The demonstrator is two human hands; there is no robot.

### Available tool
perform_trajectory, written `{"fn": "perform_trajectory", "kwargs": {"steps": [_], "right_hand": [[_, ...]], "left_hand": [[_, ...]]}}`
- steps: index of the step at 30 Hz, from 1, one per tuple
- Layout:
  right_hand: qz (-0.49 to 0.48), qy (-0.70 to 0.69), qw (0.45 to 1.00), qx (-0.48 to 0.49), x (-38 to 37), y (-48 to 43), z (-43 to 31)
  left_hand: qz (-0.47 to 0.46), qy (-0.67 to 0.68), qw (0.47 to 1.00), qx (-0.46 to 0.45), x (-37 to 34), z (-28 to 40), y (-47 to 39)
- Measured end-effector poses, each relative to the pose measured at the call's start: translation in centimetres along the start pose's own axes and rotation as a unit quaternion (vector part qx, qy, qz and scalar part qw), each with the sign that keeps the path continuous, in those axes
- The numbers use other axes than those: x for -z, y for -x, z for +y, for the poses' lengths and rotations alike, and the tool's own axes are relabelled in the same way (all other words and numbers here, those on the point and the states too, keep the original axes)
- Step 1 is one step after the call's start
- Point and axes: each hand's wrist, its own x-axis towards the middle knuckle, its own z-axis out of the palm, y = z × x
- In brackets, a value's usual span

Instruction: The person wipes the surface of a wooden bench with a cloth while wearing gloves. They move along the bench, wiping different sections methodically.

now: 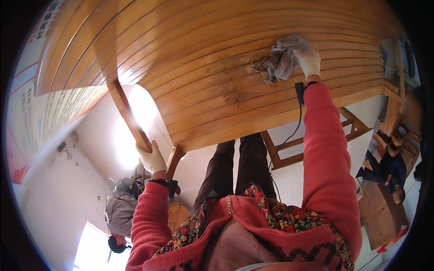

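Note:
Before me is a varnished wooden bench with a slatted seat (200, 117) and a slatted backrest. My right hand (308, 60), in a white glove, presses a bunched, damp-looking grey rag (287, 57) onto the slats right of the middle. Dark, dirty smears (220, 84) lie on the wood to the left of the rag. My left hand (153, 158), also gloved, is closed around the front end of the bench's wooden armrest (129, 117). The rag hides the fingertips of my right hand.
A black cable (294, 132) hangs from the device on my right wrist. A poster with writing (44, 115) covers the wall at left. One person (122, 206) is behind at lower left; another (393, 172) sits at far right near wooden furniture (381, 213).

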Motion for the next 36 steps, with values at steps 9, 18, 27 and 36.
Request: {"fn": "perform_trajectory", "kwargs": {"steps": [9,18,27,36], "right_hand": [[-0.038,0.205,0.978,0.017,-8.4,1.0,-4.0],[0.029,0.288,0.944,0.158,-8.3,2.2,-1.7],[0.068,0.059,0.996,0.029,-3.5,-9.2,6.4],[0.212,-0.013,0.973,0.088,-10.8,-8.9,2.6]], "left_hand": [[0.01,-0.007,1.0,0.003,-1.4,-1.4,-0.6],[-0.008,0.067,0.998,0.017,-1.8,-2.0,-1.0],[0.017,0.017,1.0,-0.017,-1.8,-1.3,-0.6],[0.019,0.046,0.999,-0.016,-2.1,-0.7,-0.4]]}}
